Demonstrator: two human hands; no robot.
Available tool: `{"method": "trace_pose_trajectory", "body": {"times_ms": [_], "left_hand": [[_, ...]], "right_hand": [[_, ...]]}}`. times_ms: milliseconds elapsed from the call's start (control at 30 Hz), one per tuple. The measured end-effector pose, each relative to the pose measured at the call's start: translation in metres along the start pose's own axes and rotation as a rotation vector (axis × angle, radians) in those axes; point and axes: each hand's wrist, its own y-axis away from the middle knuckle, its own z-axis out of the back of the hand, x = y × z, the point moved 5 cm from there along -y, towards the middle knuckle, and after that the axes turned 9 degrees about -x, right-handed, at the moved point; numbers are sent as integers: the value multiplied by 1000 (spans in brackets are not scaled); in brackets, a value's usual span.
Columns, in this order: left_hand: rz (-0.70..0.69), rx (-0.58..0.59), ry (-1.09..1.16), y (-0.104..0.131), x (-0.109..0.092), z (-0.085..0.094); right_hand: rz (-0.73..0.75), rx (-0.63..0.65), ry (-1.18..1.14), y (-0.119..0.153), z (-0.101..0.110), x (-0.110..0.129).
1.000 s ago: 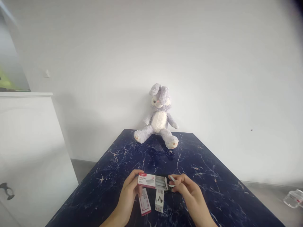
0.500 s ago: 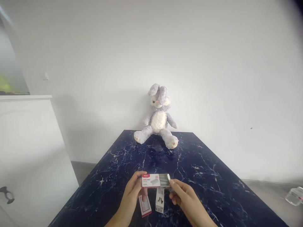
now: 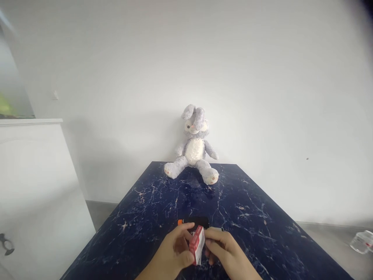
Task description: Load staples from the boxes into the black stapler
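Red-and-white box [image 3: 197, 245] is sitting between the person's two hands, low in the view and over the near part of a dark blue, marbled bench [image 3: 247, 210]; it is standing tilted on its edge, with a narrow red side showing toward the left and a paler printed face turning toward the right. The left hand [image 3: 170, 251] is grasping it, the thumb pressing near the lower end of the red side while the forefinger is curving around by the upper end. The right hand [image 3: 230, 249] is closing in on the other side, its thumb and forefinger bending together just beside the pale face, and whether it is pinching part of the box or only touching it cannot be told, since the fingertips are partly hidden. Just beyond the hands, a black object [image 3: 201, 221] is lying crosswise on the bench, with an orange piece [image 3: 180, 222] showing at its left end; the hands and the box are covering part of it. At the far end of the bench, a pale lilac plush rabbit [image 3: 194, 151] is sitting upright against a light wall [image 3: 262, 97], its legs spreading toward the person. A white cabinet [image 3: 35, 171] with a dark handle [image 3: 6, 245] is standing to the left, and a clear container [image 3: 361, 242] is resting on the grey floor [image 3: 329, 235] at the far right
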Motion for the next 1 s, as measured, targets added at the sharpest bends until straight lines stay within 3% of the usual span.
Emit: {"method": "trace_pose_trajectory", "body": {"times_ms": [167,333,433,500,633,767,900,1000], "left_hand": [[-60,61,-158,7,-10,-5],[-289,107,-428,7,-23,-8],[-413,130,-546,9,-20,-10],[-455,85,-537,10,-21,-11],[-450,-97,-516,13,-33,-12],[-487,-45,-624,18,-37,-22],[-441,-146,-624,17,-37,-14],[-304,-242,-625,10,-37,0]], "right_hand": [[62,-4,73,2,0,5],[2,-99,75,0,6,-8],[7,-69,53,2,0,-9],[19,-52,55,2,-1,-7],[21,-221,109,-5,19,-11],[-85,-413,122,-15,52,-27],[-85,-438,180,-20,69,-33],[-83,-427,278,-22,71,-35]]}}
